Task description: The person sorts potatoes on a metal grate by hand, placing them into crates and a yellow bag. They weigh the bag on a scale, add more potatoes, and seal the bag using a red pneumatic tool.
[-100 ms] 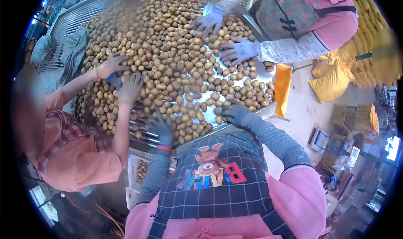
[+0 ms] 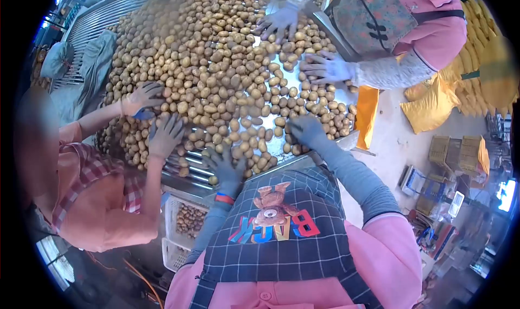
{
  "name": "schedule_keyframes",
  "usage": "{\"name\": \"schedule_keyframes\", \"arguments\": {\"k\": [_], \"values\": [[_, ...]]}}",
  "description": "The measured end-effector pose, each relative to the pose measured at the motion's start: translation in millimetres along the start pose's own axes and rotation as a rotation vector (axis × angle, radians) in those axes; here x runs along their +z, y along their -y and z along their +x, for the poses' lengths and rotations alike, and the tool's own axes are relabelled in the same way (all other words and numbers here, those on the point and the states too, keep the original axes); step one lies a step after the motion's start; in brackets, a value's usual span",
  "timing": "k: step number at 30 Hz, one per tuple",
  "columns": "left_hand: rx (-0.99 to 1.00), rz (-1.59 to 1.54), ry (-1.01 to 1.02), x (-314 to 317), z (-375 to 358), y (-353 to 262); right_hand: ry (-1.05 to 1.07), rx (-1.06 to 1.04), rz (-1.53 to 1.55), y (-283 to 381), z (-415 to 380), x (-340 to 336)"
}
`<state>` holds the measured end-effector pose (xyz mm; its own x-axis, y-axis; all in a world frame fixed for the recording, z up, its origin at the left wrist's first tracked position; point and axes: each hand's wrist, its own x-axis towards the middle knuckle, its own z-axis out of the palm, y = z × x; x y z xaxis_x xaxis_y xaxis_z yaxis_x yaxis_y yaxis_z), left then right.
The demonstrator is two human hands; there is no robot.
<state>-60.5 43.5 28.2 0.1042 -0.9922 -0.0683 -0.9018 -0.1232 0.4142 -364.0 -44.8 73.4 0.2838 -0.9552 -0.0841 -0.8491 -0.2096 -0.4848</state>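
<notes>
A thick spread of potatoes (image 2: 206, 87) lies over a metal sorting table (image 2: 275, 146). My left hand (image 2: 226, 168), in a dark grey glove with a red band at the wrist, rests with spread fingers against potatoes at the near edge, beside the metal rollers (image 2: 195, 173). Further right, my right hand (image 2: 307, 131), gloved the same, reaches down over potatoes by the table's near right corner. Its fingers are stretched out and touch the potatoes; I see nothing gripped in them.
A co-worker's gloved hands (image 2: 329, 69) work among the potatoes at the far right; another person's hands (image 2: 165, 135) are at left. A yellow chute (image 2: 368, 116) hangs at the table's right end. Below the rollers stands a white crate (image 2: 172, 222) with potatoes. Yellow sacks (image 2: 430, 105) lie right.
My left hand has moved right, pushing along the near potatoes. My right hand has shifted slightly away from me. The far co-worker's hands have moved right, and the left person's nearer hand has drawn back.
</notes>
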Motion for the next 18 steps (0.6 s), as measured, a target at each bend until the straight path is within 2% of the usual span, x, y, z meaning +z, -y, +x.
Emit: {"name": "schedule_keyframes", "arguments": {"k": [1,2,3,5,7,8,10,11,12,14,15,16,17,18], "values": [[0.044,0.016,0.130,-6,-9,-1,-0.053,0.031,0.029,3,21,5],[0.165,0.019,0.109,-13,-12,4,-0.110,0.059,0.059,10,43,11],[0.185,-0.023,0.115,-14,-15,11,-0.104,0.053,0.061,16,57,15],[0.199,-0.047,0.109,-25,-14,25,0.099,0.160,-0.215,34,81,28],[-0.049,-0.769,0.118,-43,-9,23,0.169,0.125,-0.284,41,92,34],[-0.054,-0.769,0.113,-54,-9,21,0.242,0.100,-0.356,43,95,35],[-0.411,-1.400,0.161,-71,-9,14,0.334,0.143,-0.285,49,93,17],[-0.210,-1.416,0.135,-66,-15,12,0.261,0.253,-0.129,53,87,11],[-0.220,-1.425,0.105,-76,-12,-3,0.191,0.353,0.029,60,81,9],[-0.938,-2.231,0.543,-109,-4,-40,0.392,0.147,0.436,78,45,11],[-0.955,-2.242,0.508,-82,-12,-35,0.390,-0.211,0.437,83,27,15],[-0.565,-1.743,0.408,-36,-20,-21,0.378,-0.568,0.439,83,11,18],[-0.210,-1.216,0.302,-11,-24,-11,0.326,-0.611,0.222,63,0,28],[-0.229,-1.219,0.279,-19,-27,-6,0.270,-0.650,0.011,35,-8,35]]}}
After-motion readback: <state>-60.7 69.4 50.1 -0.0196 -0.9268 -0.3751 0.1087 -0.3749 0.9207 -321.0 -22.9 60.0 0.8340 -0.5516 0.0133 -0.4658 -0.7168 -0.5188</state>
